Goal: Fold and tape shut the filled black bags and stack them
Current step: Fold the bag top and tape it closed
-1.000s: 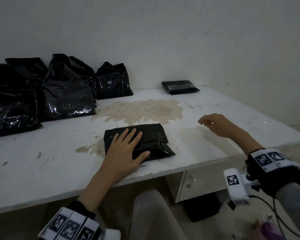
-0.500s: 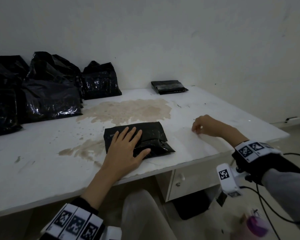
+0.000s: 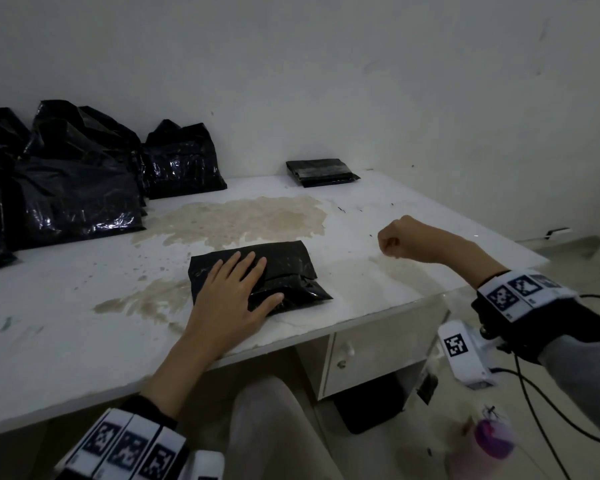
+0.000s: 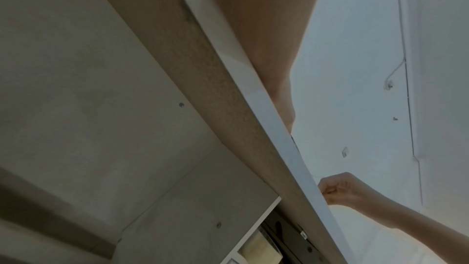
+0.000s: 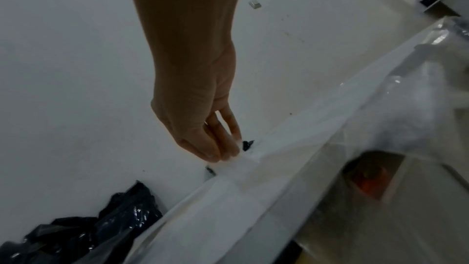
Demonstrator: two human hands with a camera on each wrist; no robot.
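Note:
A folded black bag (image 3: 291, 268) lies flat near the front edge of the white table (image 3: 66, 323). My left hand (image 3: 253, 282) presses its left half with straight, spread fingers. My right hand (image 3: 395, 242) hovers just above the table to the bag's right, fingers curled. In the right wrist view its thumb and fingertips (image 5: 223, 152) pinch what looks like the end of a clear tape strip (image 5: 291, 131). The left wrist view shows the right hand (image 4: 337, 188) beyond the table's edge. One flat taped bag (image 3: 321, 172) lies at the back by the wall.
Several filled, unfolded black bags (image 3: 77, 188) are piled at the back left against the wall. A brown stain (image 3: 243, 220) spreads behind the folded bag. A drawer unit (image 3: 371, 358) sits under the table's right end. A pink-capped bottle (image 3: 492, 441) stands on the floor.
My right hand has drawn a little toward the bag and curled from a loose reach into a pinch. The left hand has stayed flat on the bag.

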